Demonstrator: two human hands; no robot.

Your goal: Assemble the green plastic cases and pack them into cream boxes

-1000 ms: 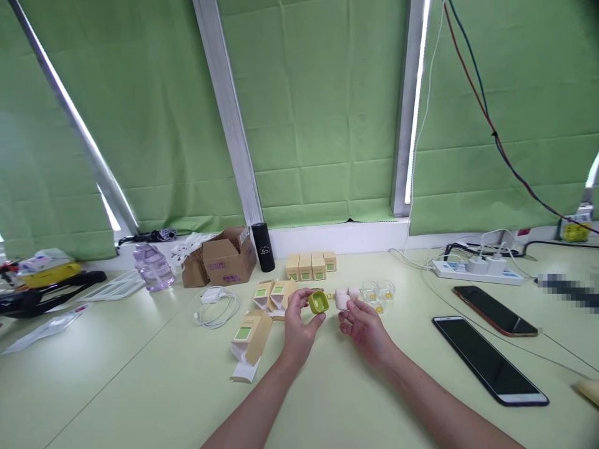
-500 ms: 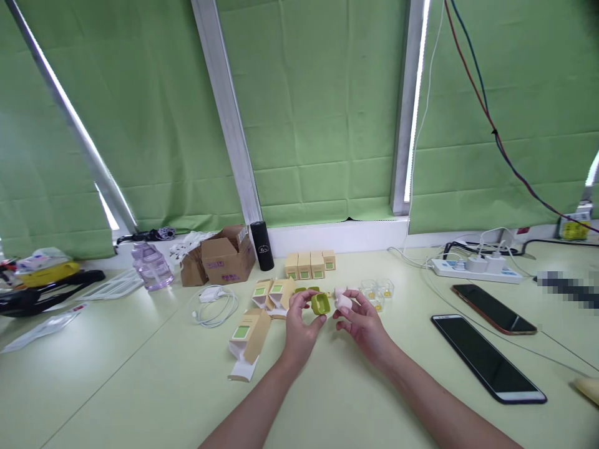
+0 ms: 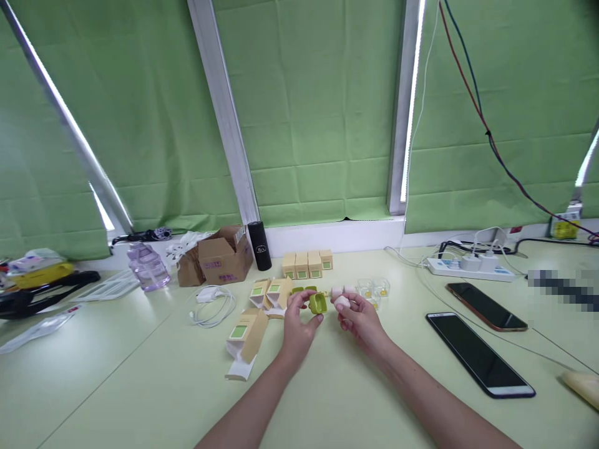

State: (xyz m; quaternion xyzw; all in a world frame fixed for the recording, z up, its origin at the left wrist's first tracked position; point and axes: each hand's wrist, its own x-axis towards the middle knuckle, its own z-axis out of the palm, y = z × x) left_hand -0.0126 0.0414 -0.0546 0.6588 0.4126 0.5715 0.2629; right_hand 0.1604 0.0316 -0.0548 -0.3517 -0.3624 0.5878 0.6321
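Observation:
My left hand (image 3: 298, 327) is closed on a small olive-green hollow case (image 3: 317, 304), its open side facing me. A small ring or clip shows at its upper right edge. Between the fingertips of my right hand (image 3: 364, 319) is a small white rounded block (image 3: 342, 302), a little to the right of the case and apart from it. Just behind my hands lie another green piece (image 3: 303, 290) and two white blocks (image 3: 337, 291). Several clear square containers (image 3: 381, 287) with yellow spots stand beyond my right hand, partly hidden by it.
Opened small cartons (image 3: 249, 333) lie left of my hands; a row of closed ones (image 3: 302, 265) stands behind. Farther back are a cardboard box (image 3: 224, 259), black cylinder (image 3: 259, 246) and purple bottle (image 3: 148, 268). Two phones (image 3: 480, 355) and a power strip (image 3: 470, 268) are at right.
The view has shifted slightly to the right. My right hand has tilted the white block a little and now sits slightly farther from the green case. Both hands keep their hold.

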